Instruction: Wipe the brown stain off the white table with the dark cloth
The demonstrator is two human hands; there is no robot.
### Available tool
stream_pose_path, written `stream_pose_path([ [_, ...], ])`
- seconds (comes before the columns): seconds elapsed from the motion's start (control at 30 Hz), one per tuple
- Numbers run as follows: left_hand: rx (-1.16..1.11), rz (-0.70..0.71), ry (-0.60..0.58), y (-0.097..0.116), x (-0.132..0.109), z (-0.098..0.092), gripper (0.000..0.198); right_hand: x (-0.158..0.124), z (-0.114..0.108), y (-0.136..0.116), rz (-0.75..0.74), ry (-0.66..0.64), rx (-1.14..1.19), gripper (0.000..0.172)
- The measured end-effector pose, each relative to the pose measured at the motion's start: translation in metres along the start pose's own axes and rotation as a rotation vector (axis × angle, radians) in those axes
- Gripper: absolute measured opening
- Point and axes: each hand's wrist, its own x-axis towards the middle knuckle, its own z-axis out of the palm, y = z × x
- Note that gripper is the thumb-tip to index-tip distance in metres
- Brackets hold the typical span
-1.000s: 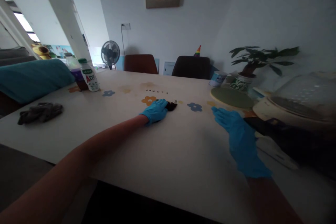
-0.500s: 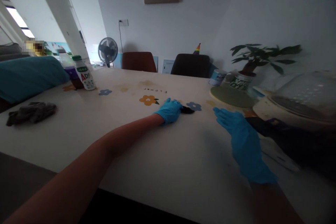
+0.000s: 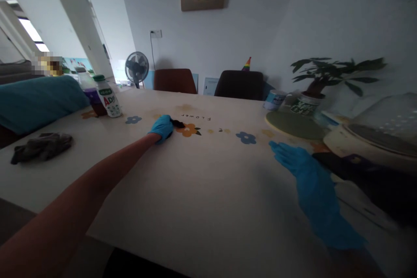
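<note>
My left hand [image 3: 162,128], in a blue glove, is closed on a dark cloth [image 3: 177,124] pressed to the white tabletop [image 3: 195,182], beside a printed orange flower. My right hand [image 3: 291,156], gloved in blue too, has its fingers stretched out and holds nothing; it is near the right side of the table, left of a dark item [image 3: 361,173]. A crumpled grey-brown cloth [image 3: 42,147] lies at the far left of the table.
A white bottle with a green cap [image 3: 110,99] and a purple-topped container [image 3: 96,100] stand back left. Toward the right are a can [image 3: 274,100], a round green mat [image 3: 293,125], a potted plant [image 3: 306,103] and a large pale vessel [image 3: 368,143]. Chairs [image 3: 175,81] line the far side.
My left hand has slid left across the table with the dark cloth, from beside the blue flower to the orange one. My right hand keeps about the same place and pose.
</note>
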Motion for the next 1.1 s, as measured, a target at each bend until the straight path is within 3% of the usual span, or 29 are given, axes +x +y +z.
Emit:
stream_pose_path([
  [0.2,0.059,-0.388,0.122,-0.051,0.029,-0.023,0.062,-0.002,0.002,-0.011,-0.037,-0.004,-0.063,0.058],
  [0.33,0.094,-0.443,0.146,-0.061,0.046,-0.028,0.073,-0.005,-0.001,-0.023,-0.079,-0.073,-0.129,0.053],
  [0.43,0.123,-0.340,0.121,-0.056,0.062,-0.025,0.064,-0.007,-0.002,-0.023,-0.129,-0.047,-0.214,0.055],
  [0.63,0.153,-0.078,0.037,-0.034,0.098,-0.013,0.044,-0.011,0.000,-0.018,-0.074,-0.104,-0.256,0.054],
  [0.93,0.089,0.177,-0.033,0.023,0.138,0.018,0.047,-0.010,-0.005,-0.020,-0.032,-0.064,-0.376,0.060],
  [1.1,0.025,0.377,-0.107,0.051,0.143,0.034,0.053,-0.014,-0.017,-0.011,-0.033,-0.072,-0.403,0.069],
])
